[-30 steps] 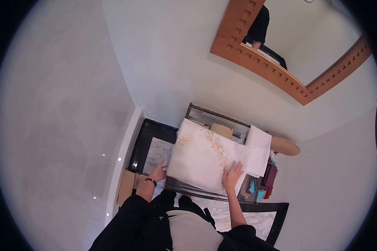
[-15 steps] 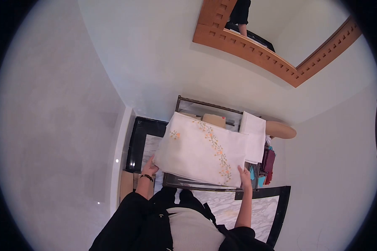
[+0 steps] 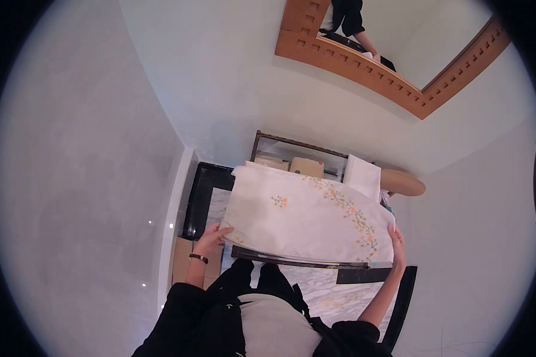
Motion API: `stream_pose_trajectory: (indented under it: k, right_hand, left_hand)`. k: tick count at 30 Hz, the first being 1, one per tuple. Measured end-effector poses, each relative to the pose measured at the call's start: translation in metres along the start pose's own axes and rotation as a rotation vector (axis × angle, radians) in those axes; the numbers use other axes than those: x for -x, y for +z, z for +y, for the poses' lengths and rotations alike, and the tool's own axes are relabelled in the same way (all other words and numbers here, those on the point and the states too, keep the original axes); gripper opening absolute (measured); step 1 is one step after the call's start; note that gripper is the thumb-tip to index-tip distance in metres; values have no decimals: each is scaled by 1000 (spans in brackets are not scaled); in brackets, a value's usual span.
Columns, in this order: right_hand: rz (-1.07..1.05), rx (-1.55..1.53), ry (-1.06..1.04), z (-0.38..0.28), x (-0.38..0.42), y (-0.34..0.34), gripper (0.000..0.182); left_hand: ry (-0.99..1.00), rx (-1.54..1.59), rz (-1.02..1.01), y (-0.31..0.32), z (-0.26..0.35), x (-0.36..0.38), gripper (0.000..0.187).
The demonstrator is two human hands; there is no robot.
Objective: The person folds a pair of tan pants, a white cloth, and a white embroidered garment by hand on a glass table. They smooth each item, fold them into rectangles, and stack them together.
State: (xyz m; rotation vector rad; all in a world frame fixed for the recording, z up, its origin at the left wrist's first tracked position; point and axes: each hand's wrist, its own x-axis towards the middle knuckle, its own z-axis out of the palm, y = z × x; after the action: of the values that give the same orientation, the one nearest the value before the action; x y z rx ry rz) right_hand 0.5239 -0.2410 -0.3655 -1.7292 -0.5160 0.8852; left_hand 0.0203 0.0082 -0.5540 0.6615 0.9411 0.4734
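Note:
A white cloth (image 3: 304, 220) with orange and green floral embroidery stretches between my two hands above a dark-framed rack. My left hand (image 3: 212, 239) grips its lower left edge, thumb on top. At the right edge, my right hand (image 3: 396, 244) has its fingers closed on the cloth. The far side of the cloth lies over the rack, partly hiding a cardboard-coloured box (image 3: 307, 168). Behind its upper right corner is a second folded white cloth (image 3: 363, 174).
The dark metal rack (image 3: 301, 143) stands against the wall. A tan round board (image 3: 404, 182) juts out at its right. Above hangs a wood-framed mirror (image 3: 363, 74). Cardboard boxes (image 3: 183, 262) sit on the floor at left, near the black-bordered marble floor (image 3: 315, 291).
My right hand has moved to the right, and the cloth now spans wider, covering more of the rack's right side. My left hand has shifted slightly, with its fingers further over the edge.

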Motion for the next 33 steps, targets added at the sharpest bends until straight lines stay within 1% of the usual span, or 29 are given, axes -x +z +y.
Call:
stream_pose_trajectory:
  k: [2, 5, 6, 8, 9, 11, 12, 14, 16, 17, 19, 20, 22, 23, 25, 26, 29, 30, 33]
  right_hand:
    - [-3, 54, 35, 14, -6, -25, 47]
    - [-32, 120, 51, 56, -14, -43, 48]
    - [-44, 142, 52, 70, -18, -49, 48]
    - [-82, 182, 73, 97, -20, -52, 42]
    - [-99, 199, 83, 111, -21, -54, 39]
    - [-104, 243, 217, 147, -23, -67, 39]
    - [-106, 263, 283, 159, -27, -72, 39]
    - [-154, 346, 308, 173, -32, -75, 41]
    - [-214, 460, 311, 169, -32, -72, 46]
    - [-145, 402, 294, 161, -34, -68, 47]
    - [-4, 287, 265, 130, -31, -47, 49]
    - [30, 303, 237, 125, -38, -43, 50]
    - [97, 328, 175, 123, -57, -37, 51]
    - [85, 343, 48, 125, -64, -33, 50]
    - [56, 375, -204, 128, -74, -28, 49]
    - [65, 522, -343, 124, -77, -31, 48]
    - [190, 514, -583, 88, -65, -18, 51]
    - [208, 564, -642, 83, -65, -18, 60]
    - [172, 493, -200, 106, -74, -39, 69]
  left_hand:
    - [48, -159, -50, 17, 3, 12, 31]
    - [-125, -563, -50, 16, -10, 3, 32]
    - [-97, -567, -25, 15, -18, -1, 32]
    - [-36, -580, 24, 15, -32, -3, 34]
    - [33, -640, 83, 22, -31, 0, 35]
    - [168, -757, 200, 38, -27, 8, 38]
    - [225, -671, 207, 39, -34, 6, 40]
    - [330, -496, 217, 30, -57, -3, 43]
    - [293, -444, 232, 23, -61, -7, 44]
    - [276, -420, 238, 22, -62, -10, 44]
    - [301, -481, 328, 43, -54, -2, 38]
    - [314, -511, 372, 52, -52, 1, 36]
    - [351, -731, 467, 53, -57, -4, 37]
    - [369, -838, 514, 52, -61, -8, 37]
    - [473, -877, 495, 42, -72, -16, 37]
    - [529, -898, 488, 37, -76, -21, 37]
    - [595, -738, 399, 55, -61, -2, 36]
    - [577, -758, 425, 57, -61, -1, 35]
    - [538, -807, 512, 57, -69, -1, 33]
